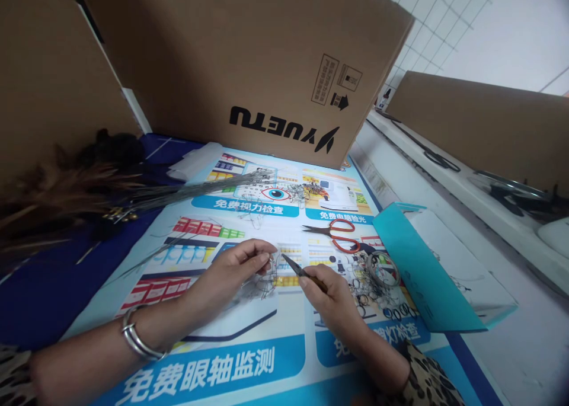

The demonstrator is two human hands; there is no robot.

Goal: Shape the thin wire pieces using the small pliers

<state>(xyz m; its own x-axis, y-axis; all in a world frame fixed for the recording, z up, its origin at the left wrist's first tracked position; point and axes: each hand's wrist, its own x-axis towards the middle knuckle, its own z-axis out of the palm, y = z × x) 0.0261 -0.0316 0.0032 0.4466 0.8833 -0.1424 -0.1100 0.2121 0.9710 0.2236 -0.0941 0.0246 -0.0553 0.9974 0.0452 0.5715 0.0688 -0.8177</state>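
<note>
My left hand is closed in a pinch on a small piece of thin wire, which is hard to make out. Just below its fingertips lies a loose cluster of bent wire pieces. In my right hand is a pair of needle-nose pliers, the dark jaws pointing up and left toward the left fingertips, a short gap apart. Red-handled scissors lie beyond the right hand. To its right is a tangle of wire loops and small dark rings, with a roll of wire on it.
A bundle of straight wires and brown feathery material lie at the left. More wire bits sit farther back. A large cardboard box stands behind the printed sheet. At right is an open turquoise box.
</note>
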